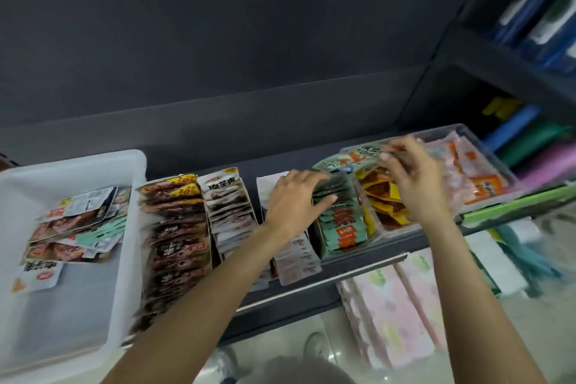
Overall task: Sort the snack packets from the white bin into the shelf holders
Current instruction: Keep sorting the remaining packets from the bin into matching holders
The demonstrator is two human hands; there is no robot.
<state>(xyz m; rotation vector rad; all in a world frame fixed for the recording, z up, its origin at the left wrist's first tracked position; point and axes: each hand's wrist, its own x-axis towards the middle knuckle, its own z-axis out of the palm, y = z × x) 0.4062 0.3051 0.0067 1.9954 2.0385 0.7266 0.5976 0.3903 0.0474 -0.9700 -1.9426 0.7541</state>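
teal packet (344,162) sits pinched in the right hand (411,178), fingers curled on its far edge, held just above the holder of teal packets (339,221) that lies between the two hands. the left hand (293,199) rests flat and open on the back of that row, fingers straight, pressing the packets forward, it seems, to make a gap. to do this well, i judge the packet should go in upright behind the left fingertips, label facing like the others, before the left hand lets the row spring back. room is tight: the yellow packets (386,199) sit right under the right wrist and the pink ones (467,165) just beyond it, so a wide swing could snag them. far off the left forearm the white bin (131,227) holds more packets, with open shelf edge near the left elbow
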